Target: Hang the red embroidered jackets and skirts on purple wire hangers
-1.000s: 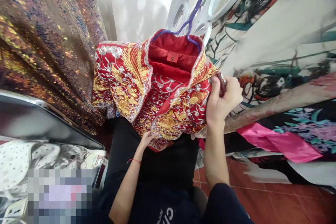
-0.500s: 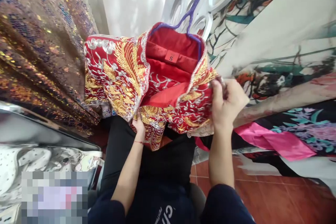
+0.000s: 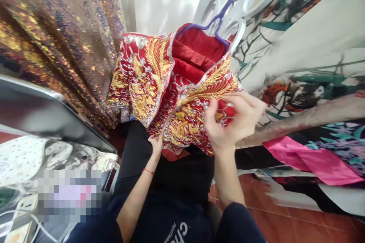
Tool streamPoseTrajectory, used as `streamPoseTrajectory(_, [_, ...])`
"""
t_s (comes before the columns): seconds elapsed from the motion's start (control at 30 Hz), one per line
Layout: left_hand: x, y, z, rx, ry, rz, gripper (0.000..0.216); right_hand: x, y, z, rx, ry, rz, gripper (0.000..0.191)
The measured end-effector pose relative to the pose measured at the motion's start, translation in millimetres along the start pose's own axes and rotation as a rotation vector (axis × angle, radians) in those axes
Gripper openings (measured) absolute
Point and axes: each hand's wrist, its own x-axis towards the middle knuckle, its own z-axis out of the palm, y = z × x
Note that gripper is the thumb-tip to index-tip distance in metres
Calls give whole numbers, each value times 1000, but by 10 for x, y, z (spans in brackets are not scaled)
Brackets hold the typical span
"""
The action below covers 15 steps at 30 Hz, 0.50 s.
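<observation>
A red jacket (image 3: 148, 79) with gold and silver embroidery hangs in front of me on a purple hanger (image 3: 225, 9). Inside its neck, a red size label (image 3: 198, 59) reads S. My left hand (image 3: 155, 146) is at the lower front edge, fingertips closed on the embroidered cloth. Over the front panel on the right is my right hand (image 3: 235, 121), slightly blurred, its thumb and fingers curved apart with a gap between them. No cloth shows gripped in that hand. The two front panels lie close together, with the red lining showing at the collar.
A sequined gold curtain-like fabric (image 3: 65, 45) hangs at left, beside a dark metal-edged panel (image 3: 51, 106). White openwork (image 3: 239, 30) stands behind the hanger. Floral cloth (image 3: 302, 87) and a pink fabric strip (image 3: 308, 159) are at right. Dotted white cloth (image 3: 25, 159) lies lower left.
My right hand has released the jacket's right shoulder and moved down and left. The right front panel has swung inward, narrowing the front opening. My left hand stays at the lower edge.
</observation>
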Motion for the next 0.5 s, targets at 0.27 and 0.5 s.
streamPoseTrajectory(0.27, [359,785,-475,293,73,471,28,251,-691,738,121,-537,243,34])
streamPoseTrajectory(0.5, [-48,1049,-957,297,10,769,31,575,-648,470,455,-452,141,33])
